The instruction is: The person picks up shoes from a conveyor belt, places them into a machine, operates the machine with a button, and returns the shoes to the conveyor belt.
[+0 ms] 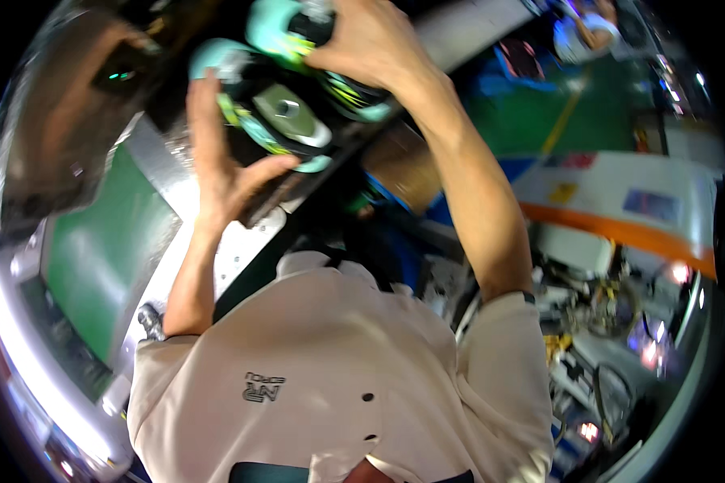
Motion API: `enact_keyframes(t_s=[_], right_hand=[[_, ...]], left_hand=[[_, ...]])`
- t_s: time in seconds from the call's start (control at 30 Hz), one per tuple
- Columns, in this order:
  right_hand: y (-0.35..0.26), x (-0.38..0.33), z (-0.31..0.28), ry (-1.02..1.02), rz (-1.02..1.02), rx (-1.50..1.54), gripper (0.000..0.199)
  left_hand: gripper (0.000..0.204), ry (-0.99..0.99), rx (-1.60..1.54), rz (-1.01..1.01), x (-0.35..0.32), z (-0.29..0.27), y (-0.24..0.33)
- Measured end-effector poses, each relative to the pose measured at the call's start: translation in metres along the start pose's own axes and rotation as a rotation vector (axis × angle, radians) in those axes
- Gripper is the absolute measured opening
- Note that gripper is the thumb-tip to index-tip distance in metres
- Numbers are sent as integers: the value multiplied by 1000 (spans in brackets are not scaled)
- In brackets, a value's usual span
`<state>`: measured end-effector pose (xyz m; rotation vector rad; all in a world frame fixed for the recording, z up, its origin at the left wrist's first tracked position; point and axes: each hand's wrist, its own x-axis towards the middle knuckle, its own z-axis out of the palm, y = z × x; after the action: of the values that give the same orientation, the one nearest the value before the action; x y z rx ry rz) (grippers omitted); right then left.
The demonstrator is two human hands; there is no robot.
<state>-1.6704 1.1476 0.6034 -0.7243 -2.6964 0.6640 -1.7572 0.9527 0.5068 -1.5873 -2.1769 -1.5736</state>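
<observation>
Two mint-green and black shoes with yellow trim lie side by side near the top of the head view, on a dark surface. The left shoe (254,129) has a pale green shoe last (288,114) with a round hole showing in its opening. My left hand (220,165) is curved round this shoe, fingers along its left side and thumb at its near end. My right hand (370,48) grips the right shoe (275,34) from above, covering much of its upper. Motion blurs both shoes somewhat, and the right hand's far fingers run out of the picture.
A shiny grey-brown machine housing (56,137) stands at the left, with a pale metal edge (169,173) beside it. At the right is a white panel with an orange band (620,219). Another person (586,36) sits at the far upper right, beyond green floor (491,121).
</observation>
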Motion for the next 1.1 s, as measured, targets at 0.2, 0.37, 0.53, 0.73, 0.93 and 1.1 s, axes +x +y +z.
enact_keyframes(t_s=[0.2, 0.37, 0.53, 0.73, 0.93, 1.1], right_hand=[[3, -4, -3, 48, -52, 49, 53], [-3, 2, 5, 43, -56, 17, 57], [7, -3, 1, 12, -75, 5, 58], [10, -11, 9, 30, -46, -82, 58], [12, -7, 8, 29, -64, -34, 56], [-1, 8, 18, 23, -66, -49, 58]], left_hand=[[116, 10, 112, 69, 1, -3, 4], [106, 16, 135, 11, -3, -9, 1], [87, 46, 173, 6, -8, -1, 10], [63, 189, -71, 56, -22, 2, 45], [91, -322, -1051, 482, -41, -13, 231], [111, -528, -1673, 830, -53, 1, 287]])
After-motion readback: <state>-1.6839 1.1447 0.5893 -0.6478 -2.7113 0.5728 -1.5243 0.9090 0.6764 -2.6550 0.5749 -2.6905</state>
